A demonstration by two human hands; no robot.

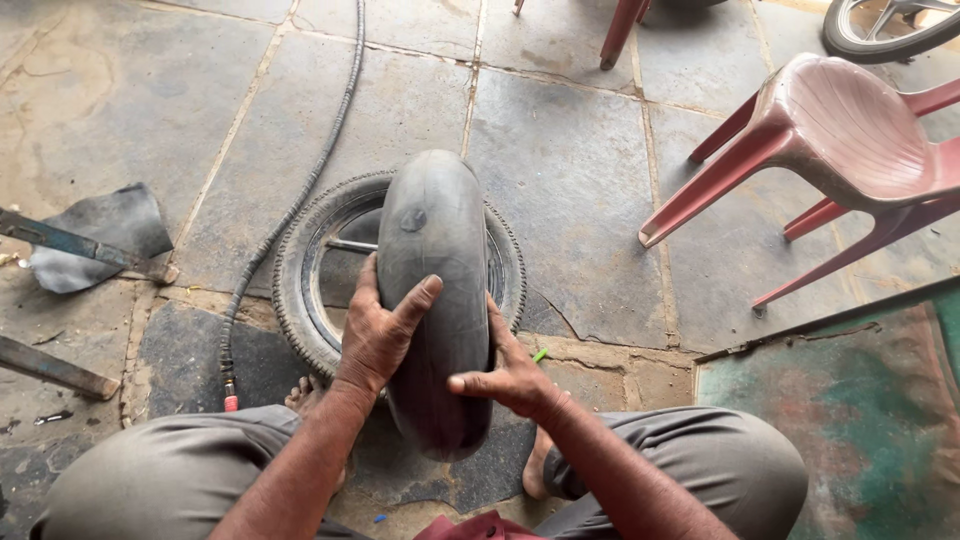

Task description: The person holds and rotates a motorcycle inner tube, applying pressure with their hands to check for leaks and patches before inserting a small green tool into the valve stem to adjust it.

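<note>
You've got the inflated inner tube (432, 300) stood on edge right between your knees, and both hands are clamped on it: left hand (378, 335) spread flat over the near face with the thumb up the tread side, right hand (508, 372) wrapped round the right edge, thumb pressing in. So it's a full hold on the tube from both sides, not a pinch.

What could bite you, I'd say: the tube is round, puffed up and balanced on edge, so if one hand eases off it'll probably roll or flop sideways. Your bare toes (305, 395) sit just beside its bottom too, right where it would come down.

Behind the tube the tyre (300, 290) lies flat on the stone floor (570, 170), touching or nearly touching the tube's back, so there's not much room to tip it away from you. The air hose (290, 215) snakes down your left side, its red-tipped end near your knee, easy to snag. Further left, a rubber scrap (110, 235) and flat metal bars (85, 248). Off right, a red plastic chair (830, 140).
</note>
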